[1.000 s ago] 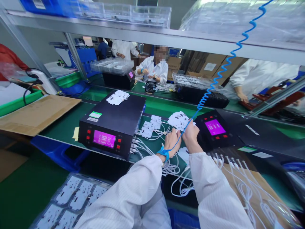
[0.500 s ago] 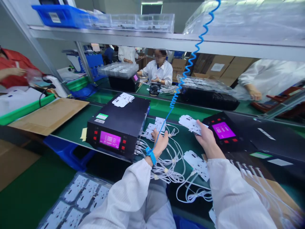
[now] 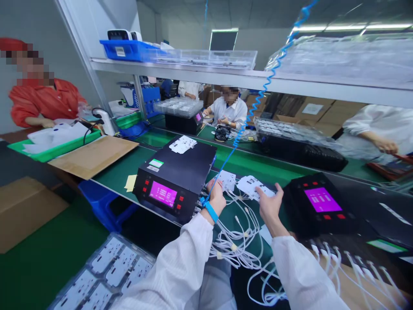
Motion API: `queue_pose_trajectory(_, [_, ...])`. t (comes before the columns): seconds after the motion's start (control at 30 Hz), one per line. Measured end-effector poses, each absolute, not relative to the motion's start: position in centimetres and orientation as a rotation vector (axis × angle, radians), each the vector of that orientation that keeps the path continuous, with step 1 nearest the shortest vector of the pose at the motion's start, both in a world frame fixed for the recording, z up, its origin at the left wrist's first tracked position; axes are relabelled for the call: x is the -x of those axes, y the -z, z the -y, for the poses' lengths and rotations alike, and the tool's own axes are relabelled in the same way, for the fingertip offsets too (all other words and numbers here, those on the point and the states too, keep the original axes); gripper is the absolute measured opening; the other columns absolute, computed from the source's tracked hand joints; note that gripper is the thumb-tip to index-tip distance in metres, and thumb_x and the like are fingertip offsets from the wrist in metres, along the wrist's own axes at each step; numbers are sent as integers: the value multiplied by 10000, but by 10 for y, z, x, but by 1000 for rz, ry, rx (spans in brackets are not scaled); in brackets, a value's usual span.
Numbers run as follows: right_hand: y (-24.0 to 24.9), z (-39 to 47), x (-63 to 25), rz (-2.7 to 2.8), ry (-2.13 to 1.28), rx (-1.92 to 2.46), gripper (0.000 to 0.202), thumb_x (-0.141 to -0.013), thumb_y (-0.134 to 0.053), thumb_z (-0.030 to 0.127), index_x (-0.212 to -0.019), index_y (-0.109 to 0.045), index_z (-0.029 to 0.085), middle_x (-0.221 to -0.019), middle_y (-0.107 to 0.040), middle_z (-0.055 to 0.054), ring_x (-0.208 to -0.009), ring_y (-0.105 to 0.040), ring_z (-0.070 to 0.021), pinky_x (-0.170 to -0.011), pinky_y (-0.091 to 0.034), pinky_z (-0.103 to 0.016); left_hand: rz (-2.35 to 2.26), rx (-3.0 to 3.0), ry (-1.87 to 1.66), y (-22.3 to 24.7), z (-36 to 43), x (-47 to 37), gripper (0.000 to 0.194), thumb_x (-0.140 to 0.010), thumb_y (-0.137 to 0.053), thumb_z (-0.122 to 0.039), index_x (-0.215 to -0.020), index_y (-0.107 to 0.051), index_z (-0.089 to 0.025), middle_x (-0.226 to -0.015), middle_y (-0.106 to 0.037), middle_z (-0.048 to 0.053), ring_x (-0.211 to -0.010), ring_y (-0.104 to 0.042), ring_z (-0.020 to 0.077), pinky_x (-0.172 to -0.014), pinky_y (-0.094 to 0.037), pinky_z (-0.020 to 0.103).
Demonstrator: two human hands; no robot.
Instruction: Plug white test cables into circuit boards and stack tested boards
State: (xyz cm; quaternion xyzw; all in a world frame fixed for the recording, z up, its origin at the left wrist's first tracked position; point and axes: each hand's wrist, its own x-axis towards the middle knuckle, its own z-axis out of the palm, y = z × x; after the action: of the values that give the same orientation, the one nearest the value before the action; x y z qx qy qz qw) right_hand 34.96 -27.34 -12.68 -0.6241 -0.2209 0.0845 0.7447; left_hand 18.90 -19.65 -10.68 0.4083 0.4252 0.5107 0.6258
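Note:
My left hand (image 3: 217,199), with a blue wrist strap (image 3: 210,212), is closed at the left edge of a white circuit board (image 3: 227,177); its fingertips are partly hidden. My right hand (image 3: 271,209) grips a small stack of white circuit boards (image 3: 251,185) by the right end, thumb on top. This stack is just right of the first board. Below both hands lie tangled white cables (image 3: 237,241) with small plugs. Another white board (image 3: 266,234) shows partly beside my right sleeve. The black tester (image 3: 180,168) with a lit pink screen stands left of my left hand.
A second black tester (image 3: 318,202) stands at the right. One board (image 3: 183,144) rests on the left tester. A blue coiled cord (image 3: 253,112) hangs from above. Lower left is a tray of boards (image 3: 106,267). Several co-workers are around; cardboard (image 3: 97,155) lies at left.
The view has shifted, so the bench sits lower and further right. My right hand has brought its boards left, nearer my left hand. My right sleeve now covers most of the board beside it.

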Motion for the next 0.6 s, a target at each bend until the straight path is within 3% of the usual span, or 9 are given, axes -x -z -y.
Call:
queue_pose_trajectory(0.07, [120,275,-352,692,31,1424,816,-718,-828,313,-1466,-525,191,-1507,-538,-118,-1427,-490,-262,-1270,-296,-475,-931,-880,-1125,103,209,-182,341,-1004,-616,-450,-1141,-640,-139,-1024,-669,54,-857,-656,151,-771,-595,327])
queue_pose_trajectory(0.1, [115,275,-353,799,112,1451,695,-780,-769,351,-1429,-582,188,-1473,-577,-116,-1401,-512,-268,-1267,-296,-484,-898,-867,-1104,100,216,-178,332,-1009,-604,-453,-1105,-638,-138,-973,-659,41,-822,-645,142,-750,-586,315])
queue_pose_trajectory(0.17, [105,272,-352,974,178,1493,433,-862,-643,379,-1239,-731,186,-1264,-703,-108,-1230,-622,-274,-1198,-390,-506,-828,-872,-1058,95,228,-168,321,-1022,-559,-455,-1027,-631,-142,-855,-619,14,-736,-610,122,-710,-563,295])
queue_pose_trajectory(0.23, [95,268,-347,1090,218,1509,310,-880,-584,369,-1015,-808,201,-1086,-747,-100,-1070,-675,-263,-1105,-482,-492,-766,-919,-1012,89,238,-158,336,-1013,-536,-472,-970,-632,-153,-747,-553,-13,-641,-553,109,-655,-519,276])
queue_pose_trajectory(0.37, [81,266,-329,1276,321,1406,257,-860,-603,306,-958,-829,234,-1153,-755,-95,-1070,-708,-239,-1051,-543,-433,-698,-1108,-946,77,247,-140,444,-902,-644,-608,-877,-663,-165,-613,-433,-49,-541,-413,99,-541,-345,255])
queue_pose_trajectory(0.47, [77,275,-316,1355,329,1342,284,-865,-586,276,-1001,-831,234,-1190,-759,-97,-1097,-723,-248,-1023,-568,-440,-676,-1237,-973,70,248,-133,515,-840,-684,-679,-787,-639,-169,-613,-417,-48,-580,-364,98,-565,-286,263])
queue_pose_trajectory(0.6, [76,294,-305,1373,272,1267,446,-980,-438,441,-1043,-831,239,-1230,-753,-101,-1172,-707,-274,-1040,-561,-487,-654,-1316,-1022,63,247,-133,564,-845,-635,-724,-700,-541,-187,-642,-370,-50,-626,-321,101,-604,-271,269])
